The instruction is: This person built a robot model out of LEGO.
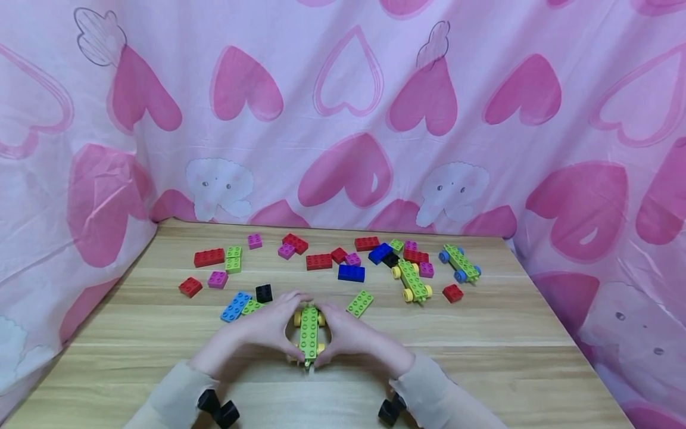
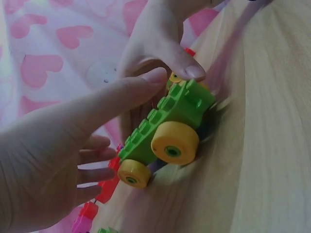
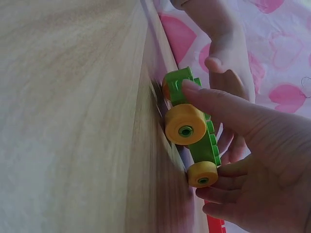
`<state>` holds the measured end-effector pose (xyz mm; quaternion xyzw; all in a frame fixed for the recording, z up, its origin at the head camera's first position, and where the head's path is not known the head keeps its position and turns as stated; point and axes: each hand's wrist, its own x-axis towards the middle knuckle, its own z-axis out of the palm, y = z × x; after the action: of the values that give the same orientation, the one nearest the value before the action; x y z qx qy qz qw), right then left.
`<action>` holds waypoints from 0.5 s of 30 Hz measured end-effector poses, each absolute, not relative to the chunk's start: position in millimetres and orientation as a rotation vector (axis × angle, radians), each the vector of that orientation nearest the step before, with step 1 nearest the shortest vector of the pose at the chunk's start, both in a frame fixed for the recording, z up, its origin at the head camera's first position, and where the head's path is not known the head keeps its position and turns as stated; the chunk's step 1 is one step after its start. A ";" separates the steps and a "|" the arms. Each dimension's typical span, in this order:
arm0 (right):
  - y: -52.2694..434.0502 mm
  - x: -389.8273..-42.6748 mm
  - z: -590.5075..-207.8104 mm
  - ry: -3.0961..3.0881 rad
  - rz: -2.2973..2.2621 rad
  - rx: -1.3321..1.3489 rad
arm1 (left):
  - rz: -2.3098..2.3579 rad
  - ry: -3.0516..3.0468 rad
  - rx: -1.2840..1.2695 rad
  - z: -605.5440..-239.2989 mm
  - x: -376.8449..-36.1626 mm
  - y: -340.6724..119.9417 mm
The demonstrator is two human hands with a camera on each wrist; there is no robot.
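Note:
A lime-green toy car base point(image 1: 308, 333) with yellow wheels stands near the middle front of the table, its studded top bare. My left hand point(image 1: 272, 320) and right hand point(image 1: 347, 335) arch around it from both sides. In the left wrist view, the loosely spread fingers point(image 2: 92, 174) of my left hand lie beside the car, and the left thumb reaches over its near end. In the right wrist view, my right thumb lies against the near end, with the right fingers by the far wheel. Whether every fingertip touches is hidden.
Behind the hands lie scattered bricks, among them a light-blue one point(image 1: 236, 306), a black one point(image 1: 264, 292) and a lime one point(image 1: 359, 304). Two further car bases, yellow-wheeled point(image 1: 410, 280) and blue-wheeled point(image 1: 460, 263), stand at right. A heart-print curtain point(image 1: 343, 107) borders the table.

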<state>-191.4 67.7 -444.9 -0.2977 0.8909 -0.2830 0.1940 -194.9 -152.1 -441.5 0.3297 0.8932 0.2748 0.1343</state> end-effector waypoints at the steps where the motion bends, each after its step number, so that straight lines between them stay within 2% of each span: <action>1: 67.6 -191.1 -444.8 2.493 -0.798 -0.829 | 0.805 2.588 0.965 -442.2 -194.9 -153.1; 15: 67.9 -185.1 -442.5 2.498 -0.764 -0.811 | 0.837 2.633 0.965 -450.5 -193.3 -156.3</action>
<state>-185.1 67.9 -442.5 -0.2902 0.8945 -0.2735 0.2019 -193.3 -156.3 -450.5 0.3278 0.8945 0.2844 0.1071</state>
